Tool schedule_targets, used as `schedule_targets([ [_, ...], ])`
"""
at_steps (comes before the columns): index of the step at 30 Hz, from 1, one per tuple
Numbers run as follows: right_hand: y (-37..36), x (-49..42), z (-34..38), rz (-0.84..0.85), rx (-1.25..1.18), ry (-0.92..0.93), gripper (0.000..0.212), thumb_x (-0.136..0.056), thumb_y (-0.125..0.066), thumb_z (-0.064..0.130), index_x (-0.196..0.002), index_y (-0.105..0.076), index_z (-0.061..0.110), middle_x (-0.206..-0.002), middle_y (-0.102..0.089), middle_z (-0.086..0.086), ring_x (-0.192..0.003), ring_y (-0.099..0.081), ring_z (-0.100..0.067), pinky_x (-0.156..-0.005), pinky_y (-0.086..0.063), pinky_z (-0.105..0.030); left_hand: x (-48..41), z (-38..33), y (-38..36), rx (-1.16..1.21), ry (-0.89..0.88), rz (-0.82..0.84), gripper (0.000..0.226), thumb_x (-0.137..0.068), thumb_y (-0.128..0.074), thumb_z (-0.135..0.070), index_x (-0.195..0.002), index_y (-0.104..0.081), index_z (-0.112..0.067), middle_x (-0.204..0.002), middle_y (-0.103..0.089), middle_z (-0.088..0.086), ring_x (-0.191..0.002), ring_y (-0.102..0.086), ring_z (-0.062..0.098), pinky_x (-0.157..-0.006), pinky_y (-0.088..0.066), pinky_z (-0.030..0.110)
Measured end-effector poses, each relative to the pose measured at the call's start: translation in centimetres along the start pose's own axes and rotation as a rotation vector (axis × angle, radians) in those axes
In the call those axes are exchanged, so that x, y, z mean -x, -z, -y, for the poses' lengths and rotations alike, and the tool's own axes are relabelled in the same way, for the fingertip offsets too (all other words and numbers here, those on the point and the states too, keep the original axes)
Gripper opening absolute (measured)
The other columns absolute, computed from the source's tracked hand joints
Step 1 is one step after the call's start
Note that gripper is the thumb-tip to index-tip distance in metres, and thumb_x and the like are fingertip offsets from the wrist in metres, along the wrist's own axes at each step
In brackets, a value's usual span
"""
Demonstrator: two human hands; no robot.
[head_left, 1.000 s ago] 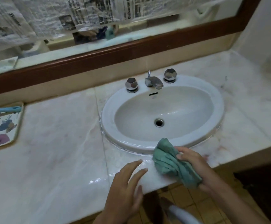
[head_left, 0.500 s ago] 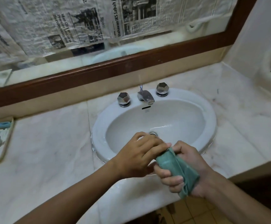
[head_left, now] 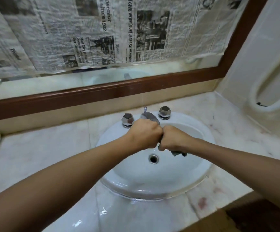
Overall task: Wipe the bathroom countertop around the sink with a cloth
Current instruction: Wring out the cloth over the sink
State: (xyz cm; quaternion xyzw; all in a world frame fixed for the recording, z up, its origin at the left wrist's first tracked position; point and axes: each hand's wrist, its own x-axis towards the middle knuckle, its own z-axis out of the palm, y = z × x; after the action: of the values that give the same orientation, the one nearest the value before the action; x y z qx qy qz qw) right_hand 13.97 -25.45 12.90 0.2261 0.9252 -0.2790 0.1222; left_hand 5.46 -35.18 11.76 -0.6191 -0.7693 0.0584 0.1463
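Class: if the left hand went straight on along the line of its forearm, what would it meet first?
The right hand, pressed knuckle to knuckle against the left hand above the sink; past it, probably the faucet spout, though depth is unclear.

Your head-worn camera, the only view here, looks forward and steeply down from close above the sink (head_left: 152, 185), which fills the centre of the wide-angle frame. It faces the newspaper-covered mirror (head_left: 69, 81) on the far side; the countertop (head_left: 43, 148) runs off left and right.
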Motion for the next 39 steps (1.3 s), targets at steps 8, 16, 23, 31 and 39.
schedule_targets([
  [8,0.0,-2.3,0.5,-0.247,0.439,0.156,0.012,-0.073,-0.059,0.010,-0.084,-0.058,0.013,-0.067,-0.048,0.002,-0.068,-0.053,-0.028,-0.055,-0.038,-0.028,-1.5,1.7,-0.3,0.552,0.292,0.376,0.005,-0.080,-0.055,-0.011,-0.077,-0.056,-0.015,-0.069,-0.053,0.000,-0.070,-0.052,0.022,-0.053,-0.034,0.027],
  [16,-1.5,-3.1,-0.4,-0.284,0.595,0.371,0.036,-0.077,-0.066,0.033,-0.110,-0.061,0.019,-0.100,-0.067,-0.009,-0.089,-0.063,-0.032,-0.060,-0.033,-0.030,0.4,1.1,-1.7,0.978,0.551,0.508,0.031,-0.074,-0.062,-0.003,-0.050,-0.045,-0.012,-0.039,-0.040,-0.002,-0.041,-0.033,0.018,-0.043,-0.026,0.019],
  [23,-1.5,-2.3,-1.9,-0.474,0.293,0.115,0.033,-0.072,-0.058,0.018,-0.105,-0.059,0.025,-0.083,-0.063,-0.006,-0.075,-0.058,-0.032,-0.058,-0.036,-0.028,-0.9,0.0,1.0,0.239,0.414,0.256,0.012,-0.081,-0.057,-0.017,-0.093,-0.059,-0.014,-0.074,-0.043,0.002,-0.072,-0.046,0.025,-0.065,-0.041,0.032],
  [31,-2.2,-2.6,-2.3,-0.426,0.315,0.008,0.005,-0.075,-0.055,0.014,-0.079,-0.052,0.015,-0.072,-0.050,-0.003,-0.068,-0.049,-0.027,-0.057,-0.036,-0.028,-0.1,-1.3,-0.3,0.130,0.471,0.137,0.004,-0.079,-0.056,-0.016,-0.078,-0.053,-0.016,-0.061,-0.036,0.000,-0.060,-0.046,0.024,-0.059,-0.036,0.027],
  [39,-2.6,-3.7,-3.9,-0.374,0.599,0.394,0.013,-0.064,-0.066,0.021,-0.074,-0.061,0.015,-0.071,-0.064,-0.008,-0.058,-0.042,-0.028,-0.054,-0.029,-0.026,1.0,-2.1,-3.2,0.999,0.729,0.413,0.023,-0.069,-0.061,-0.008,-0.053,-0.045,-0.013,-0.048,-0.046,0.000,-0.041,-0.039,0.015,-0.043,-0.026,0.020],
])
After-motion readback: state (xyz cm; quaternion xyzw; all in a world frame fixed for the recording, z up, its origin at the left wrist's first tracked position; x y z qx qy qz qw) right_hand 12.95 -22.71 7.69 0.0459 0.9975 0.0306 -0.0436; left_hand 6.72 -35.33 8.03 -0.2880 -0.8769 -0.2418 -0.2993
